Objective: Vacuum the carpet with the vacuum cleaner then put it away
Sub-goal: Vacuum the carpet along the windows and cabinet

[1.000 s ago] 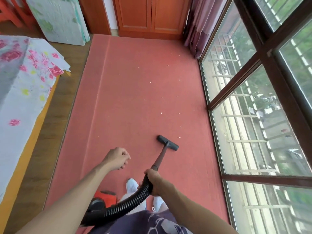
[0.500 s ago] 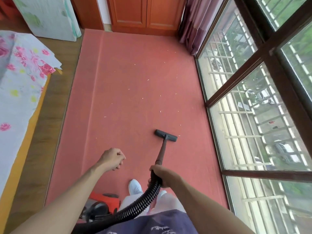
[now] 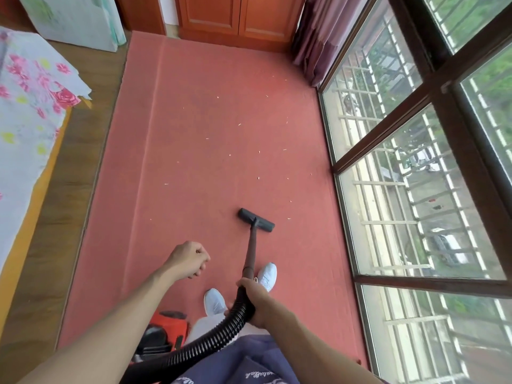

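A red carpet (image 3: 210,139) runs ahead of me, dotted with several small pale crumbs (image 3: 230,155). The vacuum's dark floor nozzle (image 3: 256,220) lies flat on the carpet just ahead of my feet, joined to a brown wand (image 3: 250,252). My right hand (image 3: 253,297) grips the wand's lower end where the black ribbed hose (image 3: 210,343) begins. The hose curves back to the red and black vacuum body (image 3: 166,332) behind my left leg. My left hand (image 3: 188,260) hovers to the left of the wand, fingers curled, holding nothing.
A tall window (image 3: 415,189) with a dark frame lines the carpet's right edge. A purple curtain (image 3: 318,37) hangs in the far right corner beside wooden cabinet doors (image 3: 238,18). A bed with a floral sheet (image 3: 25,120) stands left, across a strip of wood floor (image 3: 69,189).
I have stepped forward along the carpet; my right foot now shows beside the wand. The nozzle sits closer to my feet and the crumbs lie nearer. Both hands keep their poses.
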`<action>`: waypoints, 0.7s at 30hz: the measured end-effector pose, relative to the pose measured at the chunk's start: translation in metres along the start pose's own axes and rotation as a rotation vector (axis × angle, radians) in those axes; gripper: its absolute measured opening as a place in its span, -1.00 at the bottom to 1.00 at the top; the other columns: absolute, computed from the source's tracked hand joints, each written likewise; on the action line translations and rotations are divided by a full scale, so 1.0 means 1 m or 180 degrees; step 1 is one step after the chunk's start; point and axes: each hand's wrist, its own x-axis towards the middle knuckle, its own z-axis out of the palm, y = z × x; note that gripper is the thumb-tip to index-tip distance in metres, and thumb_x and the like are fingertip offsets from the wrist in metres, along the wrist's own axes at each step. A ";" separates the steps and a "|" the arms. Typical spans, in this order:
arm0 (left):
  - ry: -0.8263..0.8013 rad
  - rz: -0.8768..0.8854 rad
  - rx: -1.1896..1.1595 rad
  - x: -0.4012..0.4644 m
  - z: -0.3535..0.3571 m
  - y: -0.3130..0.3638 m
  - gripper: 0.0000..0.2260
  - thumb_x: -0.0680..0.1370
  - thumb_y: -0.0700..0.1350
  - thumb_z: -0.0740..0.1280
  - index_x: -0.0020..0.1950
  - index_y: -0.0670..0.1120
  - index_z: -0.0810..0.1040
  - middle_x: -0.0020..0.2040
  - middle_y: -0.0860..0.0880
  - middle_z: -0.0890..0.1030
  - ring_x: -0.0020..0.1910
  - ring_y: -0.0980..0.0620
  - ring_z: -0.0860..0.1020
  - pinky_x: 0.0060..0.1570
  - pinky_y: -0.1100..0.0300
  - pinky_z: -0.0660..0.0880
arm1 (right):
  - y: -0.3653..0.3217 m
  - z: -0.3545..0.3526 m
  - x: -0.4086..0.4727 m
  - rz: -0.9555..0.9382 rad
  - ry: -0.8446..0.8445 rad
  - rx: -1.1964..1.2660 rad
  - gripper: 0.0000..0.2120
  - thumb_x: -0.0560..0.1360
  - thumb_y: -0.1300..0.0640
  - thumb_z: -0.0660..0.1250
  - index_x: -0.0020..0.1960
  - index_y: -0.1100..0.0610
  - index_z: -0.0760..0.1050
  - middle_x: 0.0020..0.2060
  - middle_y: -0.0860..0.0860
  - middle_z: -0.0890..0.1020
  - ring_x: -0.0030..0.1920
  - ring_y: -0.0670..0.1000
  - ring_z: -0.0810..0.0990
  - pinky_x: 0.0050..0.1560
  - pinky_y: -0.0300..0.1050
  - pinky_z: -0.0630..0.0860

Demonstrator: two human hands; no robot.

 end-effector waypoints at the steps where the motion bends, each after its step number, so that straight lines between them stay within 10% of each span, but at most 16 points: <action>1: 0.0005 0.0024 0.0019 0.000 0.000 0.003 -0.84 0.53 -0.21 0.22 -0.12 -0.17 0.59 -0.28 -0.09 0.64 -0.38 0.00 0.56 -0.38 0.19 0.48 | -0.002 0.001 0.002 -0.0021 -0.0020 0.0210 -0.85 0.56 0.23 0.26 0.00 0.24 0.29 -0.29 0.15 0.43 -0.43 0.14 0.52 -0.13 0.16 0.66; 7: -0.0045 0.0104 0.0234 0.000 0.003 0.019 -0.84 0.56 -0.20 0.21 -0.09 -0.14 0.59 -0.22 -0.08 0.66 -0.34 0.03 0.58 -0.32 0.17 0.53 | -0.029 0.007 0.031 -0.0347 0.0394 0.1300 -0.91 0.54 0.29 0.25 -0.11 0.23 0.35 -0.49 0.09 0.37 -0.56 0.04 0.38 -0.52 -0.18 0.44; 21: -0.0206 0.0194 0.0570 0.018 0.032 0.051 -0.82 0.55 -0.21 0.20 -0.11 -0.15 0.60 -0.27 -0.06 0.65 -0.36 0.03 0.57 -0.31 0.16 0.53 | -0.021 -0.024 0.044 -0.0189 0.0466 0.1442 -0.78 0.58 0.18 0.24 -0.23 0.18 0.34 -0.61 0.05 0.35 -0.64 0.01 0.33 -0.58 -0.24 0.39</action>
